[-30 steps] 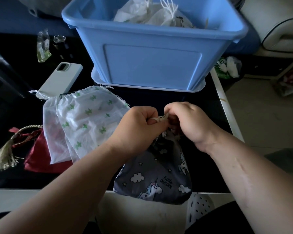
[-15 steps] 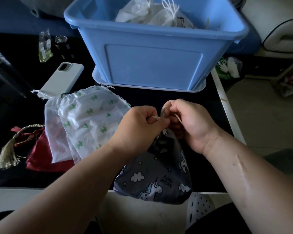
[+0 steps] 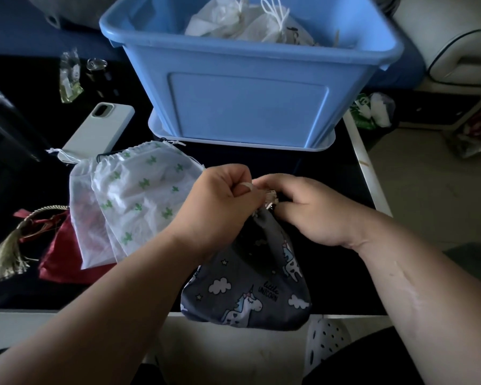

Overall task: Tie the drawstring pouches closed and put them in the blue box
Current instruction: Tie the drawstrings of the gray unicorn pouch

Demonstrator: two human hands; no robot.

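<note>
Head view: the left hand [image 3: 220, 201] and right hand [image 3: 314, 209] meet at the gathered neck of the grey unicorn pouch [image 3: 250, 287]. Both have curled fingers pinching its pale drawstring [image 3: 271, 197], though any knot is too small to make out. The pouch sits at the black table's [image 3: 331, 173] near edge, in front of the blue box [image 3: 247, 104].
</note>
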